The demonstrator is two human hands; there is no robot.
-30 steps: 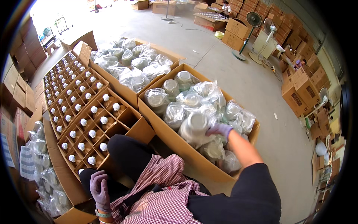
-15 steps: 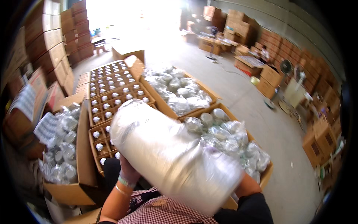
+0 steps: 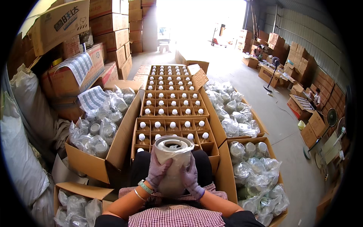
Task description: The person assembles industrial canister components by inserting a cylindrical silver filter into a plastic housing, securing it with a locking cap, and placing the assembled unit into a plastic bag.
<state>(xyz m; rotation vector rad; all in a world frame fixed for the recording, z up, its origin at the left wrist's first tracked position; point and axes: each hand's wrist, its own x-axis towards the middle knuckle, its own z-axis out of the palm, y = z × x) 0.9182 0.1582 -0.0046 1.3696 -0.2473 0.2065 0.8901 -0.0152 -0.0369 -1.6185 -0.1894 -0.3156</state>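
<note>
- Purple-gloved left hand and purple-gloved right hand grip a pale cylindrical container wrapped in clear plastic, one on each side.
- I see the container held roughly upright, ringed top uppermost, above a red-and-white checked garment.
- Just beyond it, white-capped bottles line the square compartments of a brown divided carton.
- To the right, an open brown cardboard box brims with clear-bagged round containers.
- To the left, a blue-grey patterned sheet lies near a filled brown carton.
</note>
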